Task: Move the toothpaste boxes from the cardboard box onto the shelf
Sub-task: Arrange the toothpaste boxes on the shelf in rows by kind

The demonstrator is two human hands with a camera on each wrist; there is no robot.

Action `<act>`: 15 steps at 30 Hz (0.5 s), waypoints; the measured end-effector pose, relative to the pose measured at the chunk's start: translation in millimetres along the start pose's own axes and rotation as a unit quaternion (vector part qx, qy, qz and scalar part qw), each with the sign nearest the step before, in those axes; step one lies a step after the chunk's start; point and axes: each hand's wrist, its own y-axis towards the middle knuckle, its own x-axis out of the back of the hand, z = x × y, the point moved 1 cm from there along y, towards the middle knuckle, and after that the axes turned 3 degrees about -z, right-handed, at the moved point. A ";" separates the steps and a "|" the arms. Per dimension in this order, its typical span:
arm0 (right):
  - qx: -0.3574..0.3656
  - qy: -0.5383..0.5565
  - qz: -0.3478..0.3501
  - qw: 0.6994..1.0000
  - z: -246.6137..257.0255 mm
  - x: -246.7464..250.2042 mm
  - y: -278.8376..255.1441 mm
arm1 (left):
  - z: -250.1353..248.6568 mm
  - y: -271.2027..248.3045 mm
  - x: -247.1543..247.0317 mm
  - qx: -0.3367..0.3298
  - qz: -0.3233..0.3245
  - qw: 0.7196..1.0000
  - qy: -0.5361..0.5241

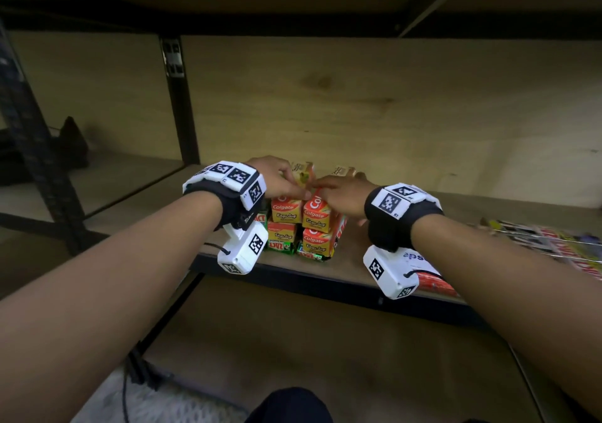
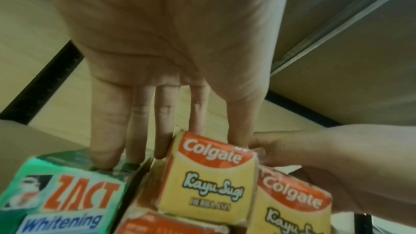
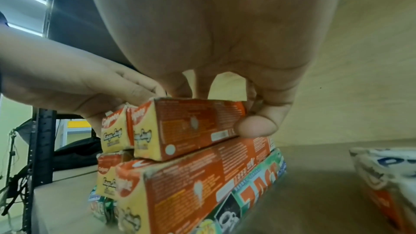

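Right now both of my hands are on the top layer of the stack of toothpaste boxes [image 1: 301, 224] that sits at the front edge of the shelf [image 1: 407, 149], and what matters next is how the top right Colgate box [image 3: 189, 127] lies under my right hand [image 1: 342, 194]. Its long axis runs from the shelf's front edge toward the back panel, the same way my forearm points, so my right hand comes over it from above and along its length. My thumb [image 3: 255, 125] presses its right side and my other fingers curl over the top, so I grip it; it is tilted, its far end raised off the orange box below. My left hand [image 1: 277, 178] is the nearer one to the top left Colgate box [image 2: 209, 177], which lies just beside the first and parallel to it. From the left wrist view my fingers [image 2: 108, 131] look mostly straight, some tips resting on the green ZACT box [image 2: 65, 197] beside the stack, though from the head view they seem bent over the box, so I cannot tell whether that hand grips or only steadies. The Colgate boxes are long, slim cartons, orange on the sides with yellow end flaps reading Kayu Sugi, light card with slightly worn corners. I judge the tilted box needs lowering flat and nudging flush with its neighbour. No cardboard box shows in these views.
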 end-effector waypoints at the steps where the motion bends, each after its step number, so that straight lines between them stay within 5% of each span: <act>1: -0.005 0.012 -0.009 1.000 -0.8 -0.4 -0.6 | 0.0 1.0 0.0 0.002 0.002 1.000 -0.007; 15: -0.052 0.168 -0.079 0.981 1.9 2.9 -28.9 | 7.2 -26.8 8.4 0.052 -0.035 0.988 -0.140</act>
